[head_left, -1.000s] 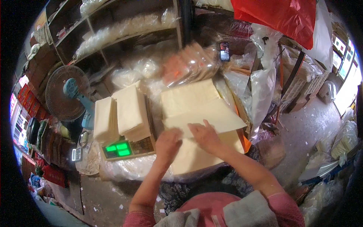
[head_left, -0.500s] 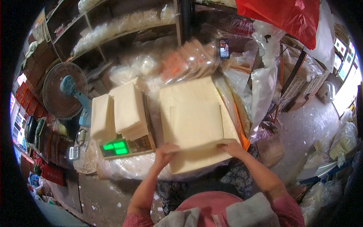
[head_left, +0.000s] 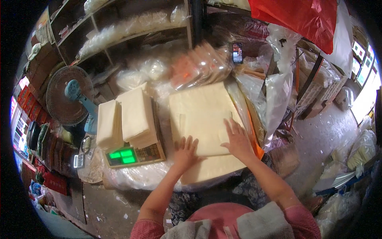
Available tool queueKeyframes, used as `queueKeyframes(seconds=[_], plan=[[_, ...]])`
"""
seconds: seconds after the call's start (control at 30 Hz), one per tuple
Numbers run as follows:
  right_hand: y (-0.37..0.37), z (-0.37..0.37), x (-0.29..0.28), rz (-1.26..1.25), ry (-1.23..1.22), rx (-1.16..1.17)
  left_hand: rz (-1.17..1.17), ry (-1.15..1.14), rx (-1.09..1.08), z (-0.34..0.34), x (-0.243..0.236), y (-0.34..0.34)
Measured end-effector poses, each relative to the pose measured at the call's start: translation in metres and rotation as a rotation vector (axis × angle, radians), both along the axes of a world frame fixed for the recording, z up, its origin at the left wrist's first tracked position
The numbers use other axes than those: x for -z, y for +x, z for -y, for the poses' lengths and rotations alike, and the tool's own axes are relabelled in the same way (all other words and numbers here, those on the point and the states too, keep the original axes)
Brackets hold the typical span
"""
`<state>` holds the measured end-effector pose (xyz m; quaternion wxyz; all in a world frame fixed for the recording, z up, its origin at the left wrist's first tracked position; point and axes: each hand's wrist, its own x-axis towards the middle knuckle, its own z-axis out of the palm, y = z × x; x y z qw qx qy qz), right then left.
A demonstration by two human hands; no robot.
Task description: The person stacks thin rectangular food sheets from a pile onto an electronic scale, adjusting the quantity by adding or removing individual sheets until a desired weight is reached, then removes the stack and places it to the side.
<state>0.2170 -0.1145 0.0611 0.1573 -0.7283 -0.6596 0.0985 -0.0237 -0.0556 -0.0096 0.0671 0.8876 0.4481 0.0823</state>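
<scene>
My left hand [head_left: 187, 153] lies with fingers spread on the lower left of a folded cream sheet [head_left: 205, 133]. My right hand [head_left: 237, 139] rests flat on that sheet's right side, fingers apart and stretched upward. The sheet lies over larger cream sheets [head_left: 201, 171]. Just left of them, two piles of folded cream sheets [head_left: 137, 115] stand on a digital scale [head_left: 139, 155] with a lit green display.
A blue fan [head_left: 82, 97], a calculator [head_left: 78, 161] and shelves of plastic bags [head_left: 131, 28] are at left and back. Clear bags with orange patches [head_left: 199, 65] lie beside a phone [head_left: 237, 52]. Red sheeting [head_left: 296, 18] hangs upper right.
The loose sheet, lifted and angled earlier, now lies folded with its fold toward me. My hands have gone from pinching its near edge to lying spread on it, the right one moved farther up.
</scene>
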Motion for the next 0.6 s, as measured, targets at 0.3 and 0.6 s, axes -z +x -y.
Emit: queueKeyframes(seconds=[0.3, 0.6], plan=[[0.047, -0.001, 0.027, 0.117, -0.187, -0.453, 0.322, -0.020, 0.316, -0.039, -0.013, -0.045], [0.040, 0.003, 0.027, -0.365, -0.126, 0.154, 0.985, -0.498, -0.380, -0.046, -0.006, -0.018]])
